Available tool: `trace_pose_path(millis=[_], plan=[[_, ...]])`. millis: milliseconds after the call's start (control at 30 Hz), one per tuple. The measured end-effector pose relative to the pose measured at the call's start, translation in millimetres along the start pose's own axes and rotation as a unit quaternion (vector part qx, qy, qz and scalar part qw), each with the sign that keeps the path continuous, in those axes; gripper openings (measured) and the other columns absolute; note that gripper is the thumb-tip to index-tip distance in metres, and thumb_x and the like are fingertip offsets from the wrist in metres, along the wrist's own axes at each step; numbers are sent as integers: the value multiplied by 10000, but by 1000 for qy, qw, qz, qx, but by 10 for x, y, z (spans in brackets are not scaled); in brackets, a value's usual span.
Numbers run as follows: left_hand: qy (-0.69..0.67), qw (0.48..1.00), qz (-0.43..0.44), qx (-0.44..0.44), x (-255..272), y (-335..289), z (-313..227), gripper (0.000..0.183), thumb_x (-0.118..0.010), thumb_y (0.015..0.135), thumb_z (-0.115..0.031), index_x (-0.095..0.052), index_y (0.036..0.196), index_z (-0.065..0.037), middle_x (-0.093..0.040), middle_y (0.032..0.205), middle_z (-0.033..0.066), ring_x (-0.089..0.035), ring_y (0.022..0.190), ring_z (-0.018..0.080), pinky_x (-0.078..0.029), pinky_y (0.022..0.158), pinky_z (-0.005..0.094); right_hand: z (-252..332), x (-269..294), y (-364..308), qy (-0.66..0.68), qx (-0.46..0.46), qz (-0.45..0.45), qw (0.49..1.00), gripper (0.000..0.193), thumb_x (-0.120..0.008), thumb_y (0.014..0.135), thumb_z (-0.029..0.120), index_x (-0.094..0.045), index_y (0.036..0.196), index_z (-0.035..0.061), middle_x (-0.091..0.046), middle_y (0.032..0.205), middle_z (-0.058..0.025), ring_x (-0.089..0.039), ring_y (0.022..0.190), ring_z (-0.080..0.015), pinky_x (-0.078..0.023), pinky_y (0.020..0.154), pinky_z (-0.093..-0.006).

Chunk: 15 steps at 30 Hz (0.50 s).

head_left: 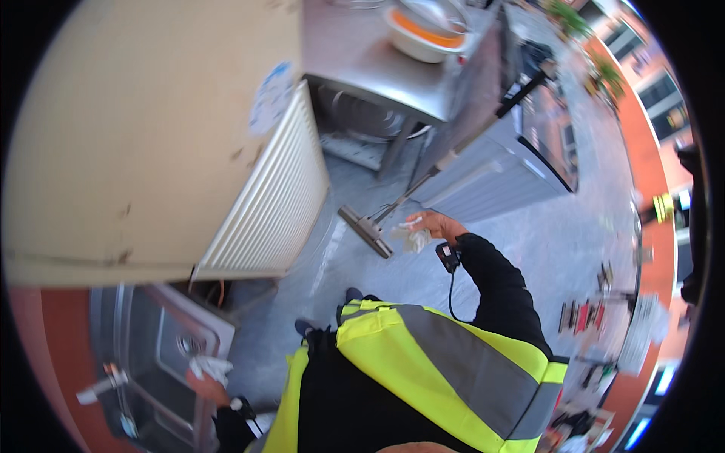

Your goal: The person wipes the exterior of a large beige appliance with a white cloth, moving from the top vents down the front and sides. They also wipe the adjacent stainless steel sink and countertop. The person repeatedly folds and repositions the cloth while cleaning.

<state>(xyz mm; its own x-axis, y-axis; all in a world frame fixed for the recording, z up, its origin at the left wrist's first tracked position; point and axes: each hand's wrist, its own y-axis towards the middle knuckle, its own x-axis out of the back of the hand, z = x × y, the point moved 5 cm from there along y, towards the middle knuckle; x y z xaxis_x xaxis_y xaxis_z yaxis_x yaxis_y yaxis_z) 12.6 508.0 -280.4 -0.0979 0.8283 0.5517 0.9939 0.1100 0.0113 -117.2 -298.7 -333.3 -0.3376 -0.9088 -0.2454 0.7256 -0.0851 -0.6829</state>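
My right hand (439,224) is stretched forward over the grey floor, its fingers closed on a crumpled whitish cloth (412,238), blurred. At the lower left, my left hand (208,388) is beside the metal sink (162,332), gripping a crumpled white cloth (211,368). Just beyond my right hand, a floor mop with a flat grey head (366,231) rests on the floor. Its long handle (472,136) slants up to the right, across a white cabinet-like appliance (498,170). A small black device with a cable (448,257) is at my right wrist.
A large cream cabinet (143,136) with a slatted side stands at left. Ahead is a steel table (355,53) bearing stacked bowls (427,34), with large metal vessels underneath. Racks and boxes (642,332) line the right side. A tap (102,383) stands by the sink.
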Motion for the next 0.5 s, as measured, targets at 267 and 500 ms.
trace_pose_path(millis=[267,500], plan=[[317,927,-196,-47,70,-104,-312,349,-619,695,-139,-562,1032,-68,-566,1035,151,-523,999,353,-416,884,421,-47,-2144,126,-54,-180,238,953,451,-653,829,134,-502,1244,42,-610,1116,-131,-608,1014,-269,-489,889,-382],[203,970,-129,-38,203,-57,-485,380,-664,622,-73,-558,987,-77,-571,1024,118,-536,997,321,-447,851,387,0,-4310,44,-9,-153,387,909,400,-654,821,137,-542,1197,54,-609,1113,-104,-609,995,-239,-491,882,-366]])
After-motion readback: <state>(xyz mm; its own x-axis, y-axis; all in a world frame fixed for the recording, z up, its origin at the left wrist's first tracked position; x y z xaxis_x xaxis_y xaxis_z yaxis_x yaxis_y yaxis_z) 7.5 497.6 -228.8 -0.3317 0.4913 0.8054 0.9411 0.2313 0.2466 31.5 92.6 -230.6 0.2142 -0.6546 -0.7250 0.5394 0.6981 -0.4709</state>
